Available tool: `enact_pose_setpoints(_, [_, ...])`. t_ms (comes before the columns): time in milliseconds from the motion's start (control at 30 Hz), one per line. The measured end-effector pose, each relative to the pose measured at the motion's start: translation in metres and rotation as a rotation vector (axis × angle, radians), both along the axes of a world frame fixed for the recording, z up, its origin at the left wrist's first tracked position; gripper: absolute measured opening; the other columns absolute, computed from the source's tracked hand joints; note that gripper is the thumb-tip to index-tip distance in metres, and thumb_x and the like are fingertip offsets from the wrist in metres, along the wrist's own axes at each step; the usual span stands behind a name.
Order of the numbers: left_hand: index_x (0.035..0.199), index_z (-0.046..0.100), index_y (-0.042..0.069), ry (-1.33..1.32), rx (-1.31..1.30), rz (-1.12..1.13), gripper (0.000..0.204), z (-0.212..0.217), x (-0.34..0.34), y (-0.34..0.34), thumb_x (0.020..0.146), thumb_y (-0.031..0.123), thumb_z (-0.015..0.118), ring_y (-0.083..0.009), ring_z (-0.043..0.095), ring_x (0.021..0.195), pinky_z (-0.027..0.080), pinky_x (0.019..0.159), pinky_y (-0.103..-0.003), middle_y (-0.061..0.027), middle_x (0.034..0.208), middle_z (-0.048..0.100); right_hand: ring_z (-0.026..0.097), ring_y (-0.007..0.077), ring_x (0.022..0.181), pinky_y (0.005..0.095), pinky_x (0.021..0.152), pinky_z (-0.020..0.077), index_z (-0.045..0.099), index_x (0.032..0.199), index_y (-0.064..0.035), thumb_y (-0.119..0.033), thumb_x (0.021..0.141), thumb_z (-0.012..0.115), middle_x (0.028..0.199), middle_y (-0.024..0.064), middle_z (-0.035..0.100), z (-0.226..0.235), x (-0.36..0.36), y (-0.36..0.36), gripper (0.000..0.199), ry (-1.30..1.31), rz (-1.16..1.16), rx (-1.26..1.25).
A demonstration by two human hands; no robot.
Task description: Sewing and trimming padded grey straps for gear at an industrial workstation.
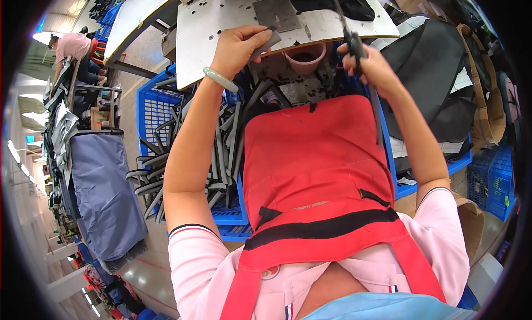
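Over the front edge of the white table, my left hand (pixel 237 47) pinches a short grey strip (pixel 268 44) between thumb and fingers. A pale bangle circles that wrist. My right hand (pixel 372 66) is raised to the right, its fingers closed around a long, thin dark object (pixel 353 41). Motion blurs this object, and its exact kind is unclear; it tapers upward over the table. Below the same hand a narrow dark strip (pixel 378 117) hangs beside my apron; whether the hand holds it is hard to see. The hands are apart.
A blue crate (pixel 157 105) at left overflows with grey strips (pixel 221 148). The white table (pixel 205 42) bears a dark plate (pixel 277 13), black cloth (pixel 354 6) and scraps. A pink bowl (pixel 305 65) sits below its edge. Black sheet material (pixel 426 70) lies right; a person (pixel 75 48) sits far left.
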State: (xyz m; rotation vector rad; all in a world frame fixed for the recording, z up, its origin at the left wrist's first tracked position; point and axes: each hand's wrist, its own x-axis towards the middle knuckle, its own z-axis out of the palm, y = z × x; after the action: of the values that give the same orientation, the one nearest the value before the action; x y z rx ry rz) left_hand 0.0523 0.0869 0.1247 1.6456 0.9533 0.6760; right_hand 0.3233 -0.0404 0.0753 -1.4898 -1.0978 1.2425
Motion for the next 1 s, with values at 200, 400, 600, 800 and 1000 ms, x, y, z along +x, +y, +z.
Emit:
enact_pose_setpoints(200, [0.104, 0.067, -0.004, -0.044, 0.013, 0.01, 0.031, 0.0, -0.002, -0.004, 0.086, 0.021, 0.068, -0.0083, 0.055, 0.054, 0.045, 0.05, -0.021, -0.0079, 0.076, 0.068, 0.046, 0.0075, 0.07, 0.0222, 0.062, 0.0403, 0.052, 0.119, -0.0027, -0.024, 0.076, 0.077, 0.085, -0.0002, 0.053, -0.006, -0.052, -0.037, 0.054, -0.041, 0.192, 0.072])
enact_pose_setpoints(400, [0.108, 0.065, -0.005, -0.058, 0.011, -0.018, 0.033, -0.002, 0.001, -0.009, 0.086, 0.02, 0.068, -0.0089, 0.058, 0.058, 0.046, 0.051, -0.022, -0.0083, 0.077, 0.068, 0.05, 0.0118, 0.077, 0.024, 0.072, 0.0437, 0.047, 0.124, -0.0056, -0.028, 0.075, 0.079, 0.09, 0.0027, 0.055, 0.003, -0.063, -0.036, 0.063, -0.288, 0.22, 0.117])
enact_pose_setpoints(600, [0.11, 0.064, -0.006, -0.058, -0.025, -0.068, 0.035, 0.0, 0.006, -0.012, 0.087, 0.02, 0.068, -0.0093, 0.06, 0.061, 0.046, 0.05, -0.022, -0.0079, 0.078, 0.068, 0.05, 0.0085, 0.073, 0.0236, 0.065, 0.042, 0.053, 0.113, -0.0043, -0.025, 0.081, 0.075, 0.079, 0.0009, 0.055, 0.011, -0.061, -0.024, 0.043, -0.282, 0.219, 0.018])
enact_pose_setpoints(800, [0.108, 0.065, -0.004, -0.064, -0.001, -0.041, 0.031, 0.003, 0.009, -0.002, 0.088, 0.019, 0.067, -0.0087, 0.058, 0.06, 0.044, 0.05, -0.021, -0.0075, 0.078, 0.068, 0.047, 0.006, 0.066, 0.0227, 0.059, 0.0405, 0.059, 0.101, -0.0024, -0.024, 0.083, 0.073, 0.075, 0.0012, 0.055, 0.009, -0.052, -0.002, 0.032, -0.335, 0.147, 0.225])
enact_pose_setpoints(1000, [0.105, 0.068, -0.002, 0.068, 0.359, 0.068, 0.03, 0.018, 0.017, 0.042, 0.086, 0.021, 0.067, -0.0092, 0.058, 0.06, 0.045, 0.052, -0.023, -0.0074, 0.076, 0.069, 0.064, 0.0334, 0.089, 0.0414, 0.077, 0.0495, 0.061, 0.114, -0.0086, -0.036, 0.081, 0.067, 0.092, 0.0159, 0.066, 0.016, 0.028, 0.074, 0.044, -1.235, -0.064, 0.162])
